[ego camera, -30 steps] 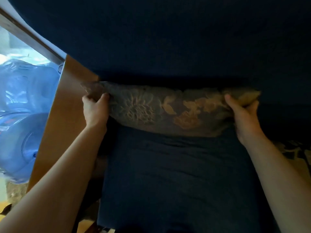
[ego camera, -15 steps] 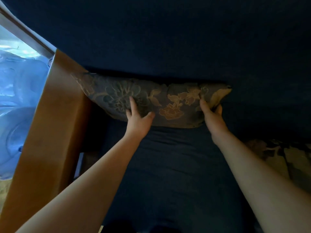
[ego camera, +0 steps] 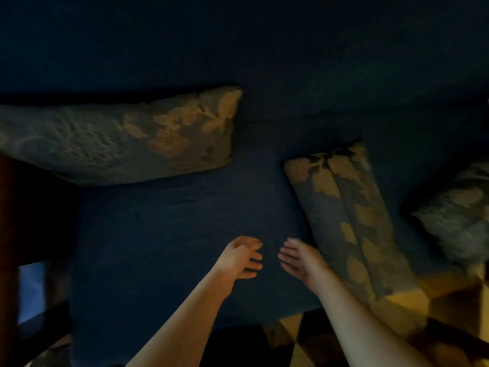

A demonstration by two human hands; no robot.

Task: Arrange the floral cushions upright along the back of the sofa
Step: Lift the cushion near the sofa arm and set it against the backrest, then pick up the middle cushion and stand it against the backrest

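Far left edge: a dark wooden armrest, with a patch of blue light below it, too blurred to identify. Next, the first floral cushion stands on its long edge against the sofa back, leaning into the dark blue upholstery; grey-blue fabric with a raised flower on its left half and tan leaves toward its right corner. Nothing touches it. Below it, the navy sofa seat, bare across the middle. Centre, low in the frame: the left hand, over the seat, fingers loosely curled and slightly apart, holding nothing. Just beside it, a narrow gap between, the right hand, palm turned toward the left one, fingers extended and relaxed, also empty. Whether either hand rests on the fabric or is held just above it, cannot tell. Right of the right hand: a second floral cushion, on the seat, running from near the sofa back down toward the front edge, seam uppermost, tan leaf pattern; well clear of the first cushion. Far right: a third floral cushion, partly cut off by the frame, blurred, lying on the seat. Bottom right: a patterned yellow and dark floor past the seat's front edge.
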